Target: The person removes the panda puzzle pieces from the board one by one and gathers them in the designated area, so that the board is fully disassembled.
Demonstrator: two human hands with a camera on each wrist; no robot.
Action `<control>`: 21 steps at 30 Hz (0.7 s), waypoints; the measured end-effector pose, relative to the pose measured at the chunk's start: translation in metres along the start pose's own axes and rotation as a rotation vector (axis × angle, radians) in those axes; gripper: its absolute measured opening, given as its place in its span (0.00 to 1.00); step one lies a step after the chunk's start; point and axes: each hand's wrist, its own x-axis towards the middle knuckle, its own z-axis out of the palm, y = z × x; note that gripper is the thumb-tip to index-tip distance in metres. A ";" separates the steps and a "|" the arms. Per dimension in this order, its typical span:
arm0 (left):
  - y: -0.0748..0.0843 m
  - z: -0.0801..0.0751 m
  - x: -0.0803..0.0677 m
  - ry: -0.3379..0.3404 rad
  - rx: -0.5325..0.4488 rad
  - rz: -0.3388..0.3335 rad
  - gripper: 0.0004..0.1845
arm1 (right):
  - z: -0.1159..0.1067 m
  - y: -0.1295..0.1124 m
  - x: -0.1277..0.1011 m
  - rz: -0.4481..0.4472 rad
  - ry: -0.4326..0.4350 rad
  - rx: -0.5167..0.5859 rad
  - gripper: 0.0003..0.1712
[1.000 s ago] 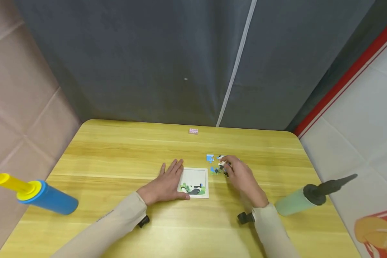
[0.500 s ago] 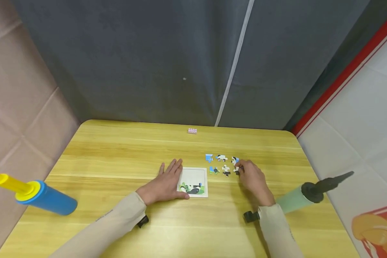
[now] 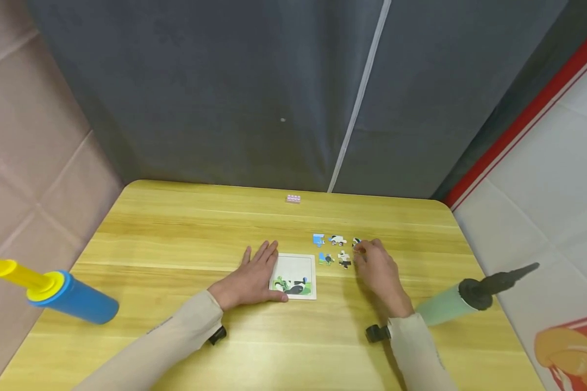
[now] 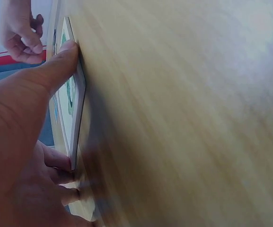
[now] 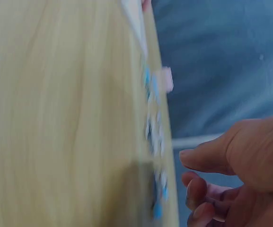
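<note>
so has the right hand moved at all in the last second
Yes. The right hand has shifted right, away from the puzzle board; a second ago it covered the loose pieces beside the board, now it sits at their right end.

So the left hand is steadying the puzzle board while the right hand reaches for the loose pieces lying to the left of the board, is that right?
Not quite. The loose pieces lie to the right of the puzzle board, not the left, as the head view shows. The rest holds: the left hand rests against the board's left edge, and the right hand is at the rightmost pieces.
</note>
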 end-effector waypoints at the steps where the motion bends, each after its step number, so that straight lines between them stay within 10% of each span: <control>1: 0.000 0.000 0.000 0.001 0.001 0.000 0.65 | 0.001 -0.005 -0.001 -0.022 0.000 0.009 0.14; 21: 0.000 0.000 0.000 0.009 0.016 0.002 0.65 | 0.041 -0.091 -0.025 -0.327 -0.213 -0.016 0.08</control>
